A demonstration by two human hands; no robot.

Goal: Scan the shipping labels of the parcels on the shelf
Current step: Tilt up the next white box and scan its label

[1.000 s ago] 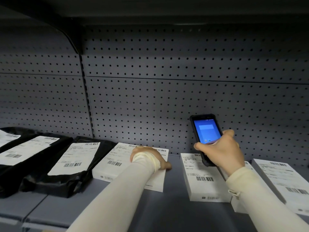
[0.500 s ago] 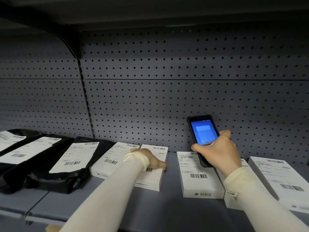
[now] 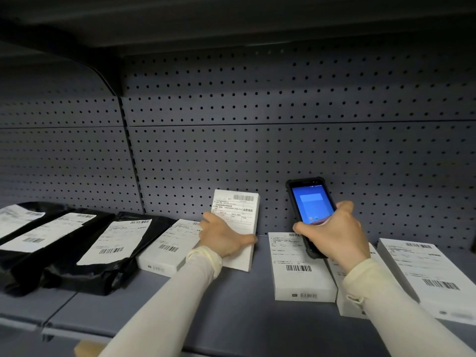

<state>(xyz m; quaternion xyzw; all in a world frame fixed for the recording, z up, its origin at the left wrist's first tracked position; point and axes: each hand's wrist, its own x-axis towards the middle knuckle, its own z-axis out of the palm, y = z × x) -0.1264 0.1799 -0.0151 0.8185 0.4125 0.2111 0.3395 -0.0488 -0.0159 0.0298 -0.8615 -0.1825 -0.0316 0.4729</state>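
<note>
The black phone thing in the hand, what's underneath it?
Below the scanner held in the right hand lies a white box, its barcode label facing up. The scanner's lower end covers the label's top right corner, so that part cannot be read.

I see my left hand (image 3: 224,237) has tipped the flat white labelled cardboard box (image 3: 238,220) up off the grey metal shelf (image 3: 231,305), far end raised towards the back edge, label now facing me
</note>
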